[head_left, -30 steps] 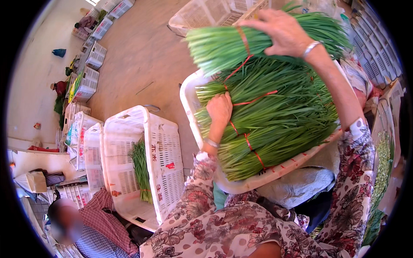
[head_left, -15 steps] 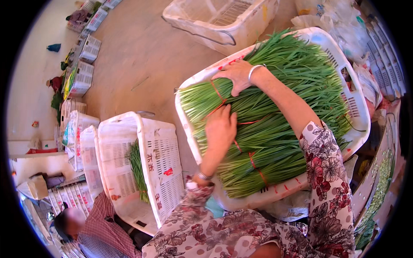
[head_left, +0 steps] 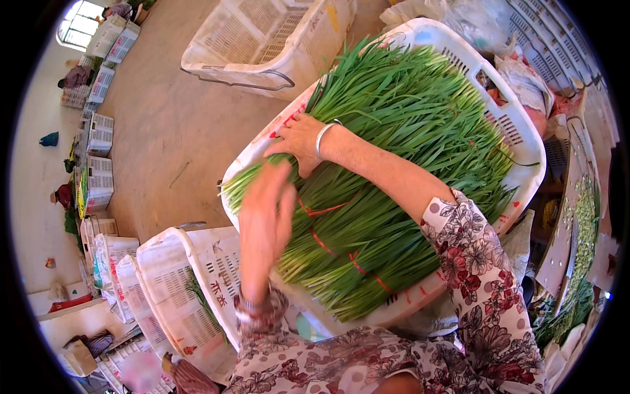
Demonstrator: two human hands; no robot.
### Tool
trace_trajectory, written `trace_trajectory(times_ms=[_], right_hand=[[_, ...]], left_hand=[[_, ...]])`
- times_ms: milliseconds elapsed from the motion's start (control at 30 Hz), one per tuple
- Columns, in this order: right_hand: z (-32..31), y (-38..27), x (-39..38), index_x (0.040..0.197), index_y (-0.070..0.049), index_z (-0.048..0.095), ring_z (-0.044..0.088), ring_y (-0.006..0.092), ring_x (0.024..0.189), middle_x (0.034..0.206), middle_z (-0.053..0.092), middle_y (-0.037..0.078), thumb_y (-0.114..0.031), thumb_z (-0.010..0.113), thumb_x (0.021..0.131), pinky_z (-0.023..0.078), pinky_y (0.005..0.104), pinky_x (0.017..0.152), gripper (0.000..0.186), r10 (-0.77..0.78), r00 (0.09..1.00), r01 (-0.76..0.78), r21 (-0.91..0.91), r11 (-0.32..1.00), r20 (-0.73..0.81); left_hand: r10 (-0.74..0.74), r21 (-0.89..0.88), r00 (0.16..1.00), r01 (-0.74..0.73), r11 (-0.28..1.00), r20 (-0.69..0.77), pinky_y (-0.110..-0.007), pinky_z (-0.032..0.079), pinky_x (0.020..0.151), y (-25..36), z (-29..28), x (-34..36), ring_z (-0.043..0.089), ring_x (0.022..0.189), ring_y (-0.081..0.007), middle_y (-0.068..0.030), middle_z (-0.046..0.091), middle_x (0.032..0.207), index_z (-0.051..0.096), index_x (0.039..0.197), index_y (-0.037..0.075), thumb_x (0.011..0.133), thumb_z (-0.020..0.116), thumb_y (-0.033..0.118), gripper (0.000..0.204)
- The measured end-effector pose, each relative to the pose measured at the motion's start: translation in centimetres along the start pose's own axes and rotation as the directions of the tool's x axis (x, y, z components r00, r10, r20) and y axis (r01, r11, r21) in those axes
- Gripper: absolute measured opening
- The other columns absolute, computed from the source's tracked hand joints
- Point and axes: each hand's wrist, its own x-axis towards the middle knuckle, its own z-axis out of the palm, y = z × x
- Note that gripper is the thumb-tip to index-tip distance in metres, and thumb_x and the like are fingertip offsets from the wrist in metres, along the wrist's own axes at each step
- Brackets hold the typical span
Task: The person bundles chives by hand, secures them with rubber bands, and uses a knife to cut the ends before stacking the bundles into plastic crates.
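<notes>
A white plastic crate (head_left: 535,167) is filled with bundles of garlic chives (head_left: 387,177), several tied with red bands (head_left: 372,272). My right hand (head_left: 298,143), with a pale bangle at the wrist, lies on the far bundle near the crate's far-left rim. Its fingers and thumb are spread over the leaves. My left hand (head_left: 264,213) hovers over the left, cut ends of the bundles, with fingers stretched out and smeared by motion. Nothing shows in it. Both hands are close together, and the left one covers part of the bundles' ends.
Another white crate (head_left: 289,65) with a wire handle stands beyond the full one. At the left, nested white crates (head_left: 177,289) hold some greens (head_left: 200,295). Plastic bags (head_left: 485,26) lie at the far right. A person's sleeve (head_left: 197,377) shows at lower left.
My left hand has lifted off the red band and moved left and toward me. The right hand stays on the far bundle. The view has shifted, so the crates appear displaced.
</notes>
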Motion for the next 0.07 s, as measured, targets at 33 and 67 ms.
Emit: trace_trajectory(times_ms=[33,67], right_hand=[[0.1,-0.1,0.0,0.138,-0.029,0.047,0.042,0.0315,0.128,0.132,0.049,0.011,-0.037,0.08,0.056,0.029,0.0467,0.109,0.089,-0.009,1.0,0.009,-0.029,1.0,-0.013],[0.3,-0.2,0.1,0.14,-0.019,0.044,0.041,0.031,0.129,0.137,0.046,0.011,-0.037,0.08,0.056,0.026,0.0487,0.11,0.093,-0.032,0.999,0.031,-0.06,0.998,-0.022]], left_hand=[[-0.026,0.079,0.997,0.032,0.996,-0.077,-0.043,0.047,0.092,-1.6,1.0,2.1,0.057,0.109,-0.0373,-0.0214,0.06,0.117,0.054,0.124,0.003,0.089,0.058,0.011,0.036],[-0.177,0.035,0.983,0.179,0.983,-0.043,-0.041,0.04,0.102,-5.3,2.7,2.9,0.054,0.121,-0.0332,-0.0232,0.056,0.126,0.053,0.128,0.005,0.088,0.061,0.009,0.042]])
